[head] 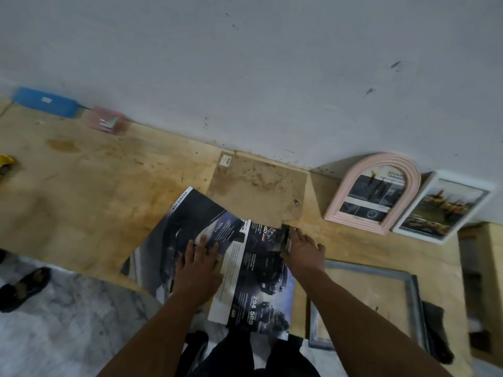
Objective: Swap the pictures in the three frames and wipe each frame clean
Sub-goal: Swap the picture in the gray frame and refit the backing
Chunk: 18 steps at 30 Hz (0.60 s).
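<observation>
A dark car magazine lies open on the wooden table. My left hand presses flat on its left page. My right hand rests at the top edge of the right page, fingers on a curled corner. A brown backing board lies just beyond the magazine. A pink arched frame and a white rectangular frame lean against the wall, each with a picture. An empty grey frame lies flat at the right, a dark cloth beside it.
A blue box and a pink box sit by the wall at the far left. A yellow object shows at the left edge. Someone's sandalled foot stands on the marble floor. A wooden box is at the right.
</observation>
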### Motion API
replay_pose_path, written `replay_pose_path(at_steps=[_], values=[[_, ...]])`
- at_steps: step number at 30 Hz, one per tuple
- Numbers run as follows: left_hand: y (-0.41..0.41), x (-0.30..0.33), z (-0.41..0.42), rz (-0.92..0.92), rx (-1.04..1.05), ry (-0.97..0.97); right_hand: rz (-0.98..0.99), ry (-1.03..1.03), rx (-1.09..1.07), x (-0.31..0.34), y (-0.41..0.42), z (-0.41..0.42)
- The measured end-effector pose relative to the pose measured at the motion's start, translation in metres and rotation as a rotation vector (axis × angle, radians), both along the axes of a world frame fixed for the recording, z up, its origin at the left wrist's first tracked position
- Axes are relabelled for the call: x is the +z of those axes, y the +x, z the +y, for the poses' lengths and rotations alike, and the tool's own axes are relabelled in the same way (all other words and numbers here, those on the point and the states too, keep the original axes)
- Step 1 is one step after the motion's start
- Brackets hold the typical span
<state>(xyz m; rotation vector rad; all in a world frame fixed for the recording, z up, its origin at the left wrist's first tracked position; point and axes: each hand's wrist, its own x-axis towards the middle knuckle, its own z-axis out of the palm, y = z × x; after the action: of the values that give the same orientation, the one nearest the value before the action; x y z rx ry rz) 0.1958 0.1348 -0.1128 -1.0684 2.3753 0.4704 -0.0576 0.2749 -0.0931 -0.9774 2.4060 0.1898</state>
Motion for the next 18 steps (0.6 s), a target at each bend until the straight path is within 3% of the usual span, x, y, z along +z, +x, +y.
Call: replay_pose_path(at_steps=[11, 15, 18], values=[[-0.007, 0.009, 0.003, -0.029, 0.018, 0.016, 0.104, -0.108, 0.048, 0.003, 0.003, 0.01], [-0.009, 0.011, 0.003, -0.042, 0.027, 0.024, 0.078, -0.206, -0.093, 0.0, 0.006, 0.012], [-0.01, 0.012, 0.002, -0.045, 0.035, 0.032, -0.154, -0.43, -0.364, 0.003, 0.011, 0.01]])
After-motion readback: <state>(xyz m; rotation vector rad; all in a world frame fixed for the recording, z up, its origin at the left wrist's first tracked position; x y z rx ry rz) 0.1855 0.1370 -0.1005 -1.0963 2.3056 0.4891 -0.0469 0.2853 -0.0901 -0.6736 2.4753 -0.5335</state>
